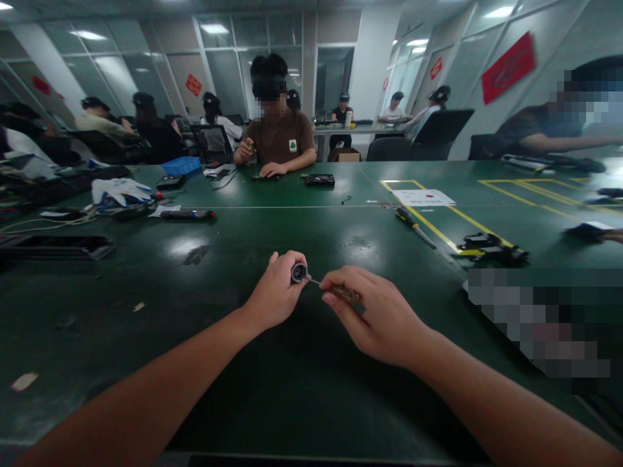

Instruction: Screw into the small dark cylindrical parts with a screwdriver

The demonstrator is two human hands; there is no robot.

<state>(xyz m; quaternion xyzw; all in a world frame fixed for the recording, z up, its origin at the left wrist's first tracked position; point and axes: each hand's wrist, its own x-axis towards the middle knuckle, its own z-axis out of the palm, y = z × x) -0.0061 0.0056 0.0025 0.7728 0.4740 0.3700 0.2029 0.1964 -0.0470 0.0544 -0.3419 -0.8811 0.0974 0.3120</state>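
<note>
My left hand [278, 288] is closed around a small dark cylindrical part [298, 272], its round open end facing me. Most of that part's body is hidden by the fingers. My right hand [374, 311] grips a screwdriver [346, 294] with a brownish, see-through handle. The thin metal shaft points left, and its tip reaches the side of the cylindrical part near my left fingertips; whether it sits in a screw is too small to tell. Both hands are held over the green table [253, 395].
Ahead right lie a yellow-black screwdriver [415, 226], a paper sheet [423, 197] and black parts [491, 248]. Gloves [121, 192], a dark tool [187, 215] and a blue bin [181, 165] are at left. A person [277, 130] works across the table, near a black block [318, 179].
</note>
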